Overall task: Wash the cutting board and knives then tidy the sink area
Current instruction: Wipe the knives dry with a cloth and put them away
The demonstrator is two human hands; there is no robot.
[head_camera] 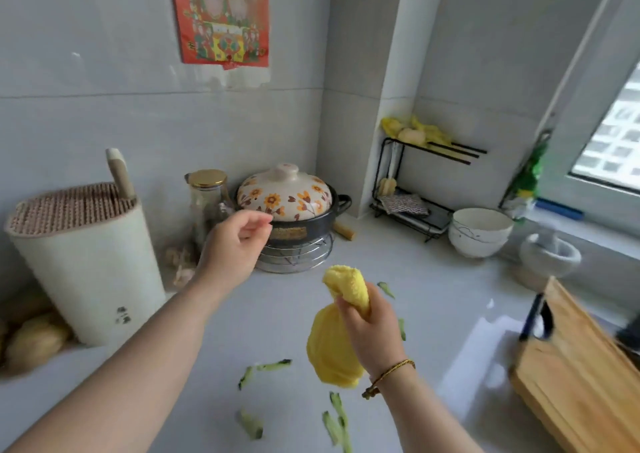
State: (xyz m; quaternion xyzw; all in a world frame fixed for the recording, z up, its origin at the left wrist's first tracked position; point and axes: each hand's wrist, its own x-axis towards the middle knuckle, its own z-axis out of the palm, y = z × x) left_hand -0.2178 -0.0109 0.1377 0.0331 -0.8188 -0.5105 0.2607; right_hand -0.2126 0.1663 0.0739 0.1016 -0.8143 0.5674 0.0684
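The wooden cutting board [571, 376] is at the far right of the white desk [450, 314]. It looks tilted, and its right end runs out of the picture. A dark handle [535, 317] touches the board's top left edge. It is too blurry for me to tell what it is.

Left of the board, over the middle of the desk, my right hand [372, 328] holds a yellow cloth [329, 348]. My fingers [349, 310] are curled tight round the top of it, and the rest hangs down. A wide stretch of shiny desk lies between this hand and the board's left edge.

Farther left of the board, and farther back, my left hand [232, 244] is up in the air. Its fingers are bent loosely and hold nothing I can see.

Green peels [273, 365] lie on the desk left of the board, near my right arm.

Behind the board sit a grey mortar [550, 258] and stacked white bowls [479, 232], close to the window ledge.

Way left of the board, by the wall, stands the knife block [86, 262] with one knife handle [119, 173] sticking up. A pot with a flower lid [287, 196] stands between the block and the bowls.
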